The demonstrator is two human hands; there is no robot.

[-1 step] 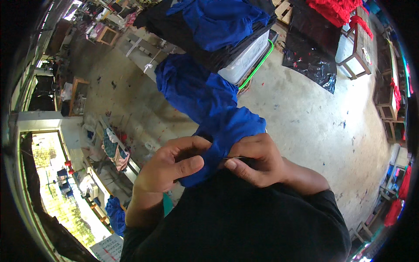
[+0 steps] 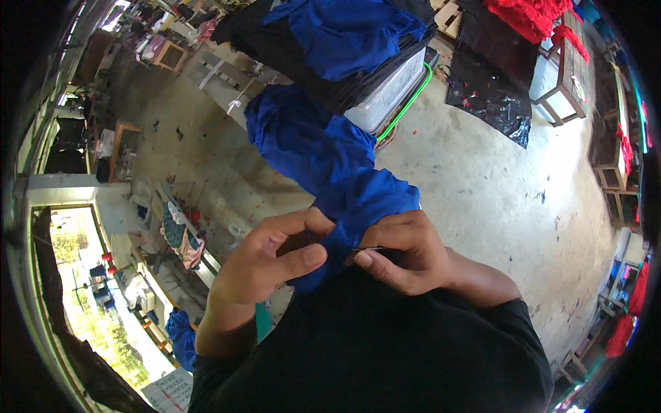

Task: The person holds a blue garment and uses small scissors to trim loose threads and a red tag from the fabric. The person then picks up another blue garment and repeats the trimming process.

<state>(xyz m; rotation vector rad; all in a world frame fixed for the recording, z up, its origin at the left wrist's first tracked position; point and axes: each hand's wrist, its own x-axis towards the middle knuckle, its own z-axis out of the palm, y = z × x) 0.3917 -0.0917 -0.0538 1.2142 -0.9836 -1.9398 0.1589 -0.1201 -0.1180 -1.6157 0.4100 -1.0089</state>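
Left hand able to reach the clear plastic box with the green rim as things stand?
Probably not at once: the left hand pinches the blue cloth, and the plastic box lies beyond it, partly under black fabric.

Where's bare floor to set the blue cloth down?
Bare concrete floor: right of the hands, between the clear bin, black sheet and right-side tables. Crowded: left wall benches, and the bin, piled with blue cloth.

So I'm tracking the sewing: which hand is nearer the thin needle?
Right. The right hand pinches the needle at its fingertips; the left hand grips the blue cloth just beside it.
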